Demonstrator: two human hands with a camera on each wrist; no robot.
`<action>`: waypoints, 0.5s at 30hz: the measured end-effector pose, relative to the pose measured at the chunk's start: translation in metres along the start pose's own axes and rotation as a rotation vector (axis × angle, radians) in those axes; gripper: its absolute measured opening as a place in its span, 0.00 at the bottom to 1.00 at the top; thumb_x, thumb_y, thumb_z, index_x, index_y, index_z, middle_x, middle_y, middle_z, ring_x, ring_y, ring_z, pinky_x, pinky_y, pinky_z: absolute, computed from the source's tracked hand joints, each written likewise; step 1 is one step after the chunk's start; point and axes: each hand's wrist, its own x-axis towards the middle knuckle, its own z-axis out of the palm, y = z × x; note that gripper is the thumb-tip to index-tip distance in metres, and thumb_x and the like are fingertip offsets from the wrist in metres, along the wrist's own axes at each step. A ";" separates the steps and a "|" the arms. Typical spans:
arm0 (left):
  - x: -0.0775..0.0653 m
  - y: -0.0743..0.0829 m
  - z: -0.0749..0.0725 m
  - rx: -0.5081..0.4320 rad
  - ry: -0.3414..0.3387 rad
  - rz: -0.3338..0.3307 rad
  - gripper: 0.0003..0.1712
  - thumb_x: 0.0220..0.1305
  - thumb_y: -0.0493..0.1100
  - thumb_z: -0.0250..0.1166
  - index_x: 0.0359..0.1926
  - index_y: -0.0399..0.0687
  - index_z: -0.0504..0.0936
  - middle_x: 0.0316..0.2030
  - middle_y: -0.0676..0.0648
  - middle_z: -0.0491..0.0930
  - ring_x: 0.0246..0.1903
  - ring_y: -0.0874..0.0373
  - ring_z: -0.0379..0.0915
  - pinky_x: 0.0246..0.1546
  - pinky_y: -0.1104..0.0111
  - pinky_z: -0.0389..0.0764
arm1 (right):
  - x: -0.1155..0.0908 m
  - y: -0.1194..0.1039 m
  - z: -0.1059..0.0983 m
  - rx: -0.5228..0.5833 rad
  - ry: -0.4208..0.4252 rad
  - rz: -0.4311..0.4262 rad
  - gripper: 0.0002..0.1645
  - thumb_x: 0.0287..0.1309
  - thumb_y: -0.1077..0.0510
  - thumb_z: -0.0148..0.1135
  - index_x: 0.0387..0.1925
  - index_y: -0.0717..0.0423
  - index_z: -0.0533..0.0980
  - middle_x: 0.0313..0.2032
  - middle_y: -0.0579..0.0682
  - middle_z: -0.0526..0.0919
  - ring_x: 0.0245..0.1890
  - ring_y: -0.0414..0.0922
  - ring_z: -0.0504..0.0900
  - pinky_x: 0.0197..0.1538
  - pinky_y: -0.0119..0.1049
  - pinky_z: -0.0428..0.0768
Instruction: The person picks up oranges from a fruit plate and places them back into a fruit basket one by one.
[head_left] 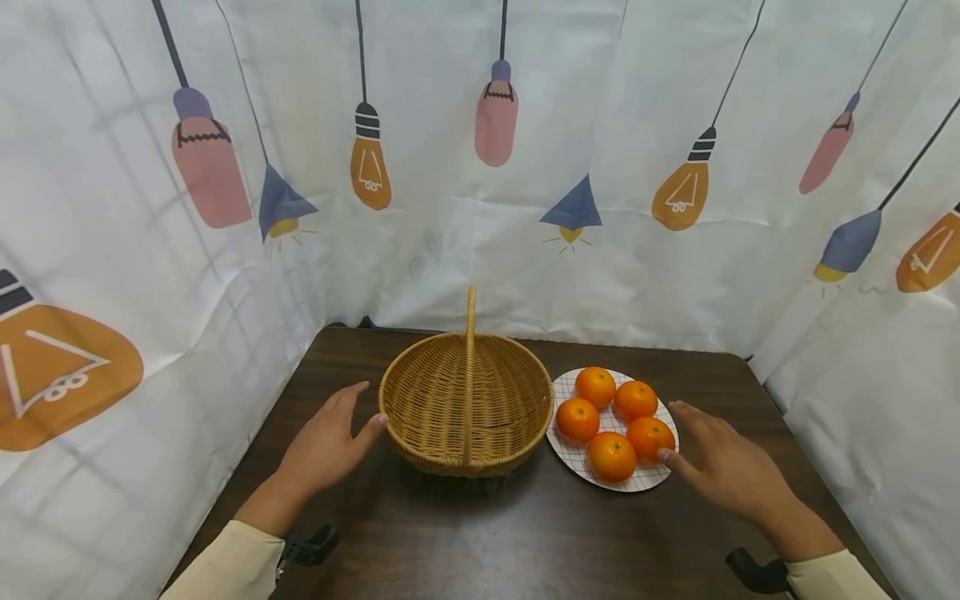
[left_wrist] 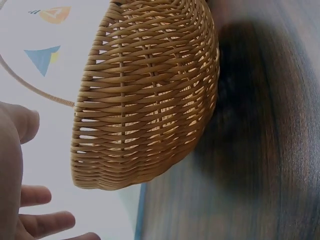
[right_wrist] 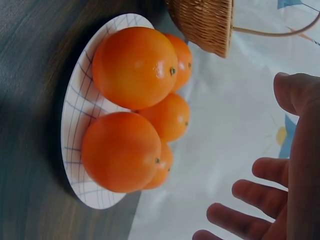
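A round wicker basket point(head_left: 427, 400) with a tall arched handle stands on the table, and I see nothing in it from the head view. My left hand point(head_left: 322, 443) is at the basket's left side, thumb tip close to the rim; the left wrist view shows a gap between hand and basket point(left_wrist: 145, 100). Right of the basket lies a white plate with a grid pattern point(head_left: 566, 454), bearing several oranges point(head_left: 611, 457). My right hand point(head_left: 731, 467) hovers at the plate's right edge, fingers spread. In the right wrist view nothing touches that hand, and the oranges point(right_wrist: 122, 150) sit apart from it.
The dark wooden table point(head_left: 510, 550) extends in front of the basket and plate. A white curtain point(head_left: 450, 258) printed with hanging lamps encloses the back and both sides. A dark wrist strap point(head_left: 311, 546) shows at the left sleeve, another point(head_left: 757, 573) at the right.
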 end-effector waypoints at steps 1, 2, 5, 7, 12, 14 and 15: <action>0.000 0.000 0.001 -0.009 -0.009 -0.016 0.44 0.76 0.63 0.56 0.76 0.36 0.59 0.69 0.28 0.65 0.63 0.29 0.68 0.53 0.36 0.73 | 0.000 0.000 0.002 0.002 0.002 0.001 0.49 0.67 0.29 0.59 0.74 0.59 0.65 0.70 0.63 0.70 0.63 0.67 0.72 0.51 0.68 0.76; 0.001 0.000 0.002 -0.018 -0.017 -0.030 0.44 0.76 0.62 0.57 0.76 0.36 0.59 0.69 0.27 0.65 0.63 0.29 0.68 0.52 0.36 0.73 | 0.000 -0.001 0.003 0.004 0.003 0.002 0.49 0.66 0.29 0.60 0.73 0.59 0.66 0.69 0.63 0.70 0.63 0.67 0.73 0.51 0.68 0.76; 0.002 -0.001 0.004 -0.036 -0.038 -0.060 0.44 0.76 0.63 0.56 0.77 0.36 0.58 0.69 0.27 0.64 0.63 0.29 0.67 0.52 0.36 0.73 | 0.000 -0.003 0.007 0.008 0.004 0.007 0.49 0.65 0.29 0.61 0.72 0.58 0.67 0.68 0.62 0.72 0.62 0.66 0.74 0.51 0.68 0.77; 0.003 -0.001 0.005 -0.046 -0.047 -0.071 0.44 0.76 0.63 0.56 0.77 0.36 0.57 0.69 0.26 0.63 0.63 0.29 0.67 0.53 0.36 0.73 | 0.000 -0.004 0.010 0.012 0.000 0.010 0.48 0.64 0.29 0.62 0.72 0.58 0.68 0.68 0.62 0.73 0.62 0.66 0.75 0.51 0.68 0.77; 0.004 -0.003 0.007 -0.052 -0.055 -0.074 0.44 0.76 0.62 0.56 0.76 0.35 0.58 0.69 0.26 0.63 0.65 0.29 0.65 0.55 0.36 0.71 | 0.002 -0.005 0.017 0.027 -0.022 0.019 0.49 0.63 0.25 0.59 0.71 0.56 0.69 0.67 0.60 0.74 0.62 0.65 0.75 0.50 0.68 0.77; 0.004 -0.004 0.007 -0.050 -0.060 -0.078 0.45 0.76 0.63 0.56 0.76 0.34 0.58 0.69 0.26 0.63 0.65 0.29 0.65 0.56 0.35 0.71 | 0.003 -0.006 0.020 0.034 -0.025 0.017 0.50 0.63 0.25 0.59 0.71 0.56 0.70 0.66 0.60 0.75 0.62 0.64 0.75 0.50 0.67 0.78; 0.004 -0.004 0.007 -0.050 -0.063 -0.081 0.45 0.76 0.64 0.55 0.76 0.34 0.57 0.69 0.26 0.63 0.65 0.29 0.64 0.56 0.35 0.70 | 0.004 -0.007 0.022 0.036 -0.027 0.018 0.50 0.63 0.25 0.59 0.71 0.56 0.70 0.66 0.60 0.75 0.62 0.64 0.76 0.50 0.67 0.78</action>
